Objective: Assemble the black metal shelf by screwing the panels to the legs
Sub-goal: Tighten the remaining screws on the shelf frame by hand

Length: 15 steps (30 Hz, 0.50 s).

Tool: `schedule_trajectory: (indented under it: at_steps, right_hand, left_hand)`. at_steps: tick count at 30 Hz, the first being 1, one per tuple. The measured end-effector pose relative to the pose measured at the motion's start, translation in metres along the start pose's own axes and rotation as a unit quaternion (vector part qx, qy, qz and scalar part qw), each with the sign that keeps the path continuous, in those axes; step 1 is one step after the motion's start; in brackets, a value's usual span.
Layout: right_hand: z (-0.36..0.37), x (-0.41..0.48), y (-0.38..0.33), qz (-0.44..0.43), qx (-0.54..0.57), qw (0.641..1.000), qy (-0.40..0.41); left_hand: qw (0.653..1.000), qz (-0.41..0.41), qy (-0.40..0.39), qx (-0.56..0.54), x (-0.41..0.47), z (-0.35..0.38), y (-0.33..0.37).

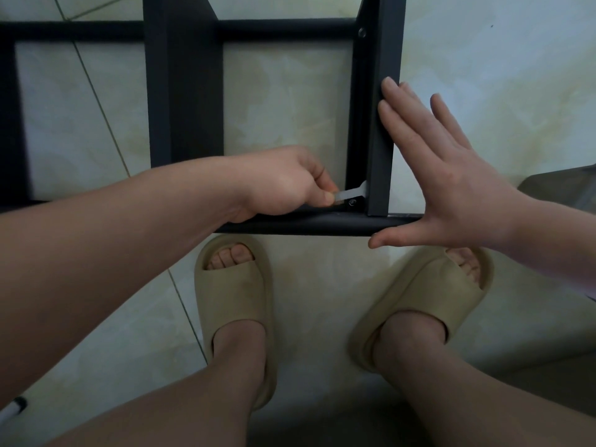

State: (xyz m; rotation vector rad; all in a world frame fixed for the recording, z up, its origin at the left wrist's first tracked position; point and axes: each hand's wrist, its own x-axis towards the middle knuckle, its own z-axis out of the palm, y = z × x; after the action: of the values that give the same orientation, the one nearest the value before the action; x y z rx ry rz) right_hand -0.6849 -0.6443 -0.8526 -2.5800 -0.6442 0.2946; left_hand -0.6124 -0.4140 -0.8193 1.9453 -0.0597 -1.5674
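Slippers [235, 304] planted near, our left hand [283, 182] pinches the flat wrench [353, 193] on the near corner bolt [352, 202]; right hand [451, 188], fingers spread, braces the leg [385, 124]; far bolt [362, 32] already seated.

Matt black metal frame [383, 130], glossy tile floor [290, 101]

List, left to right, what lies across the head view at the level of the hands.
left hand → small white wrench that it pinches → black leg → right hand, fingers straight against the leg.
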Motion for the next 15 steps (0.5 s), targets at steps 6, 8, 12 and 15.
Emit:
schedule_trajectory:
  at_steps: [6,8,12,15]
  right_hand:
    - [-0.0004,0.0001,0.0,0.0,-0.002,1.0,0.0]
    - [-0.0005,-0.0001,-0.0003,-0.001,-0.004,1.0,-0.001]
    - [-0.002,-0.0001,-0.0013,-0.002,-0.006,1.0,-0.007]
    - [-0.006,-0.0001,-0.0034,0.001,-0.005,1.0,-0.031]
  left_hand:
    - [1.0,-0.005,-0.01,0.016,0.0017,0.0025,0.0002]
    - [1.0,-0.003,-0.01,0.019,0.0026,0.0032,0.0002]
    - [1.0,-0.002,-0.012,0.013,0.0034,-0.0012,-0.001]
    - [1.0,-0.002,0.017,0.023,0.005,-0.0039,-0.0004]
